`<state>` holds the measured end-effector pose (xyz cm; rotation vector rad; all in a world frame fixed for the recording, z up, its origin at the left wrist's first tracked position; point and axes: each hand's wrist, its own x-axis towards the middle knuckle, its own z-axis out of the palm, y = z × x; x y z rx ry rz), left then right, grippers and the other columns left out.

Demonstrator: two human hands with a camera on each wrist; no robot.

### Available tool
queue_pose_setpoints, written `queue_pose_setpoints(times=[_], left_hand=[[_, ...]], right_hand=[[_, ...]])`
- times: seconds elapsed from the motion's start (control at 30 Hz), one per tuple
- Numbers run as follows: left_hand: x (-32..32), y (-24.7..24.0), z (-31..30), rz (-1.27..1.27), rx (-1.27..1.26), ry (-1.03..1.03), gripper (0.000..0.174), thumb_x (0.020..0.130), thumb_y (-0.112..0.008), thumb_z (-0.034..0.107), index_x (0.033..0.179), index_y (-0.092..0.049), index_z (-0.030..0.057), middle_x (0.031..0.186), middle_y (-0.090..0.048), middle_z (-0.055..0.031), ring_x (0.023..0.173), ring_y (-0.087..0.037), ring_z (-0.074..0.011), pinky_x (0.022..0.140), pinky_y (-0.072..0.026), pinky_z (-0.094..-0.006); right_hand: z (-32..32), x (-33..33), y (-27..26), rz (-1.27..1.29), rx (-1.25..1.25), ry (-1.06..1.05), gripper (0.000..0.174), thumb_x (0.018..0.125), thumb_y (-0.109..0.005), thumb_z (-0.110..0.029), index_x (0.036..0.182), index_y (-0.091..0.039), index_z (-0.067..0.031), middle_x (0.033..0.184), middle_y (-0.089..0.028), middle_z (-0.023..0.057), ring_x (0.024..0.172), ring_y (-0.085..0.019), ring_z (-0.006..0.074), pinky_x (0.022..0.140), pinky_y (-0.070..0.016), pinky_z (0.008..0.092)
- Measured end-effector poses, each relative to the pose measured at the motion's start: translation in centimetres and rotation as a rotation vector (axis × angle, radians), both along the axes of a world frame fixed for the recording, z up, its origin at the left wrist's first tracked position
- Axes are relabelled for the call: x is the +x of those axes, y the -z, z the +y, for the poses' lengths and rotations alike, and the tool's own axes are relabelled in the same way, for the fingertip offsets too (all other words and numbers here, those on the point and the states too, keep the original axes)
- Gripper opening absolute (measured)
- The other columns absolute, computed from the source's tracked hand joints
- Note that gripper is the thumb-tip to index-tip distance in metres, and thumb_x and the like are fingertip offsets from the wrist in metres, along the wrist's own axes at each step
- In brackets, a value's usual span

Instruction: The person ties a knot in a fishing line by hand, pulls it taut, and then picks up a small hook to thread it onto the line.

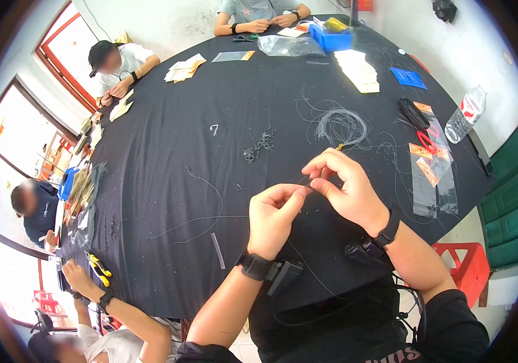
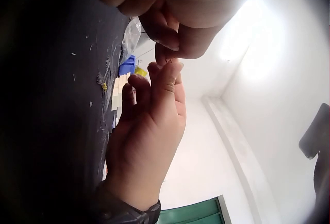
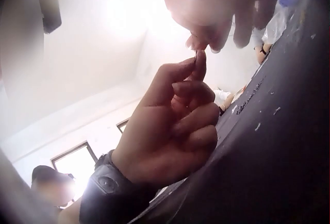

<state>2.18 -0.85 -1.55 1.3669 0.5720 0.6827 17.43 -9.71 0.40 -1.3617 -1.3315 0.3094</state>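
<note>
Over the front of the black table, my left hand [image 1: 274, 218] and right hand [image 1: 352, 190] meet fingertip to fingertip. Thumb and forefinger of the left hand [image 3: 172, 118] pinch a thin grey line, its small end just showing above the fingertips. The right hand [image 2: 149, 134] pinches at the same spot with thumb and forefinger; its other fingers are loosely bent. One length of line [image 1: 228, 216] trails left across the cloth, and another strand [image 1: 307, 266] hangs toward my lap. Beyond the hands lies a loose coil of grey line [image 1: 346, 124] with a yellow tie.
A heap of small dark pieces [image 1: 259, 145] lies mid-table. At right are red-handled scissors [image 1: 426, 143], a black pouch [image 1: 413, 114], clear packets [image 1: 423, 196] and a water bottle [image 1: 465, 115]. Yellow pliers [image 1: 98, 269] lie at left. Several other people sit around the table [image 1: 168, 151].
</note>
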Motion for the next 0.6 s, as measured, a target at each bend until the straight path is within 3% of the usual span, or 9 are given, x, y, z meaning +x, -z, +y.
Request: queue_pose_setpoints(times=[0.17,0.6], left_hand=[[0.03,-0.47,-0.06,0.008,-0.001,-0.001,0.015,0.091,-0.069,0.013,0.094,-0.073,-0.0017,0.076,-0.065,0.0019,0.066,-0.05,-0.0032,0.058,-0.0366,-0.0198],[-0.08,-0.32,0.03,0.039,0.007,0.039,0.015,0.091,-0.068,0.013,0.093,-0.073,-0.001,0.078,-0.067,0.0012,0.067,-0.051,-0.0029,0.06,-0.0377,-0.0194]], right_hand=[[-0.17,0.75,-0.22,-0.055,-0.033,-0.012,0.011,0.086,-0.07,-0.004,0.093,-0.062,-0.0021,0.091,-0.06,0.0051,0.072,-0.057,0.014,0.067,-0.0464,0.0272],[0.02,0.65,0.41,-0.07,-0.012,-0.041,0.014,0.084,-0.063,0.007,0.087,-0.053,-0.0016,0.083,-0.052,0.0071,0.071,-0.052,0.0181,0.066,-0.0438,0.0294]])
